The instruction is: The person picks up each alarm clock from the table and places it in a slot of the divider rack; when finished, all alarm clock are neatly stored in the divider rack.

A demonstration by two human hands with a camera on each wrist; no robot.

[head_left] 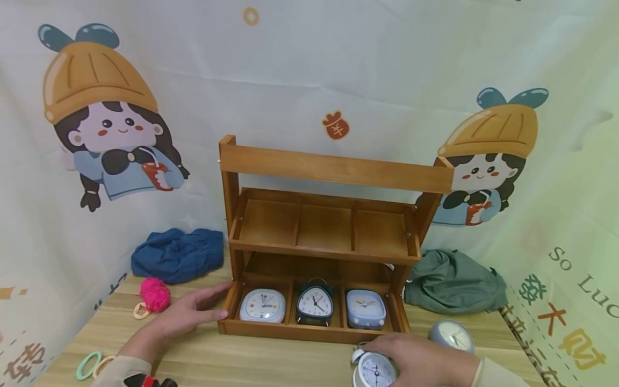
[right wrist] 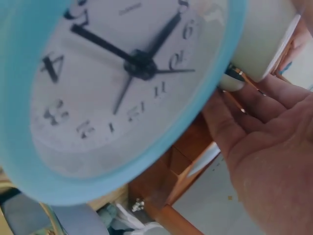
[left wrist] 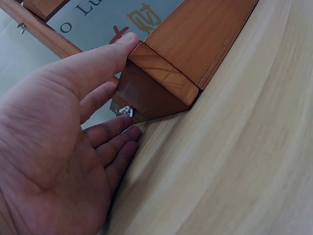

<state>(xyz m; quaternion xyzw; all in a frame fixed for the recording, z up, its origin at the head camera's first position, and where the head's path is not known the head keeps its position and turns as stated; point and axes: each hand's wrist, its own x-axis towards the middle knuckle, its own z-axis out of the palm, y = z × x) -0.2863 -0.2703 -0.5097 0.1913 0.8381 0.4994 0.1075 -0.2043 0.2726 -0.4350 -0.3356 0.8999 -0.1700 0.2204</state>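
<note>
A brown two-tier wooden rack stands on the table. My left hand rests against the left end of its lower tray, thumb at the front corner. Those fingers are loosely extended along the end panel. In the tray's compartments sit a pale blue rounded clock, a dark triangular clock and a blue square clock. My right hand grips a white bell alarm clock in front of the tray's right part. Beside that wrist is a round light-blue-rimmed clock, large in the right wrist view.
The rack's upper tray shows bare compartments. Blue cloth lies behind left, grey-green cloth behind right. A pink yarn ball and wooden ring lie left, with a green ring nearer. A printed curtain hangs behind.
</note>
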